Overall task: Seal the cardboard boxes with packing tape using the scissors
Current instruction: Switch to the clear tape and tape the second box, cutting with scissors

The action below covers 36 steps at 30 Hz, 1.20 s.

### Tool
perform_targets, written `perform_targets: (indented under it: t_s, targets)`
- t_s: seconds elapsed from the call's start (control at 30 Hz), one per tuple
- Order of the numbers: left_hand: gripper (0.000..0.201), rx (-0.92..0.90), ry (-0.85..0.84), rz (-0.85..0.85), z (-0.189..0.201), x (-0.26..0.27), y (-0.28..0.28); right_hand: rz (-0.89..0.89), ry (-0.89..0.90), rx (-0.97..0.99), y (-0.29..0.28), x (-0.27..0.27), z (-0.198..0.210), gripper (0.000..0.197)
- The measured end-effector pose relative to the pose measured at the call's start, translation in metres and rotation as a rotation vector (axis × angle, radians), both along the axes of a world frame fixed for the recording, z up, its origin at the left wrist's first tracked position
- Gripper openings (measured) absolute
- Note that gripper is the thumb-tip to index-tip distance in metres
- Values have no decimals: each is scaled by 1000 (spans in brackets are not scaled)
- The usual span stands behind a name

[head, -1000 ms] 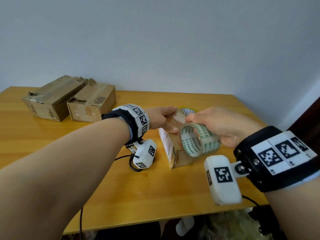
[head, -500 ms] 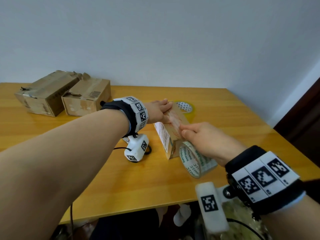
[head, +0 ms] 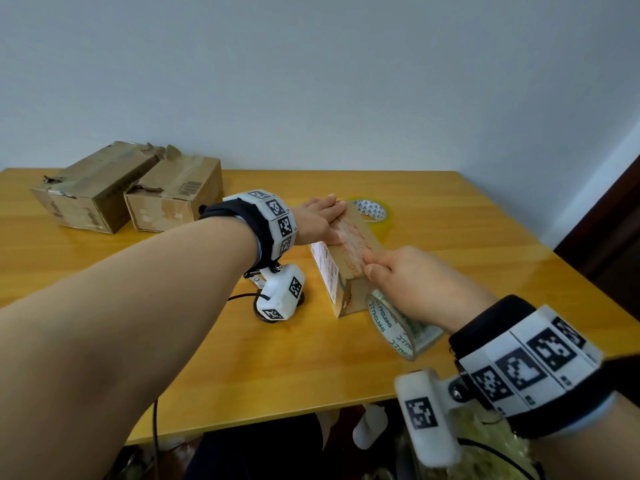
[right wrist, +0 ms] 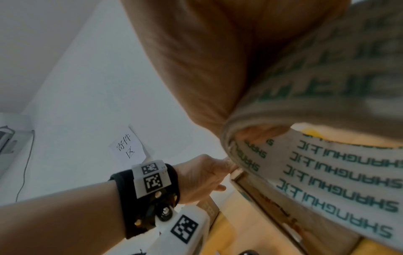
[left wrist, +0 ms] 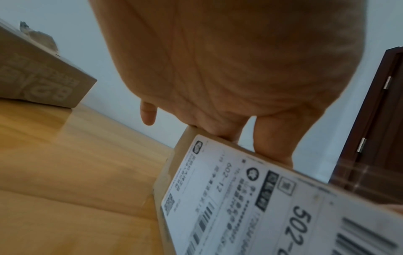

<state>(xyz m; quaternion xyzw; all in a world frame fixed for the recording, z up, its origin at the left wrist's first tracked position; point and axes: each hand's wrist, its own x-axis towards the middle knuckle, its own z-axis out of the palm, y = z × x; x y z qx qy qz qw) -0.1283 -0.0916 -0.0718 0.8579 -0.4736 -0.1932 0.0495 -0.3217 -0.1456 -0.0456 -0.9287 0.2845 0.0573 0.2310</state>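
Cardboard box (head: 349, 258) stands near the middle of the wooden table (head: 173, 358), a strip of clear tape with red print running along its top. On its far end the left hand (head: 320, 221) lies flat with straight fingers, pressing that strip down; at its near end the right hand (head: 419, 289) presses its fingertips on the top edge while its curled fingers clamp the tape roll (head: 398, 323), which hangs just beside the box's near right corner. Only the left wrist view shows the white shipping label (left wrist: 261, 198) on the box's left face, with barcodes and the digits 502, and a brown door (left wrist: 375, 120) off to the right. Only the right wrist view shows the green lettering inside the tape roll (right wrist: 327, 163), the palm wrapped over its rim, and a paper note (right wrist: 128, 146) on the wall. Counted from left to right in the head view: two worn boxes (head: 100, 188) touching side by side at the far left of the table, the one box being taped, and two rolls of tape, the second one (head: 372, 211) lying flat behind the box, partly hidden by it. The left forearm crosses the front of the table and hides part of its surface. No scissors can be made out in any view.
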Motion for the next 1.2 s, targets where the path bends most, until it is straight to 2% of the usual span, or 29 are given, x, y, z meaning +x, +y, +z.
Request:
perform_targets:
  t_s: [0.23,0.37,0.43,0.53,0.57,0.63,0.73,0.83,1.0,1.13,1.2]
  targets:
    - [70,32,16,-39,12,-5,6,35,36,-105,0,4,-11,38]
    - [67,90,-149,-172,15,-28,16,72,32,-142,-3,5,-12,35]
    - [79,120,-154,-235,11,-45,19,83,16,-149,-5,6,-14,32]
    - [110,161,-168,-299,3,-68,26,97,-1,-119,-7,5,-17,29]
    - [112,156,-187,-300,0,-72,28,105,-14,-102,-8,5,-17,29]
    - [100,101,-241,-290,-4,-71,29,140,-29,-70,-10,3,-14,32]
    - [84,61,-294,-275,-6,-58,27,128,-103,93,-14,3,-13,41]
    - [78,84,-287,-221,-3,-35,25,-51,-238,372,-21,12,-25,56]
    - [77,76,-215,-130,0,-3,27,-165,-215,640,-20,34,-39,44]
    - [77,12,-214,-116,-2,3,23,-144,-148,740,-22,49,-33,41]
    - [76,2,-220,-119,-5,6,22,-119,-110,708,-26,54,-28,38]
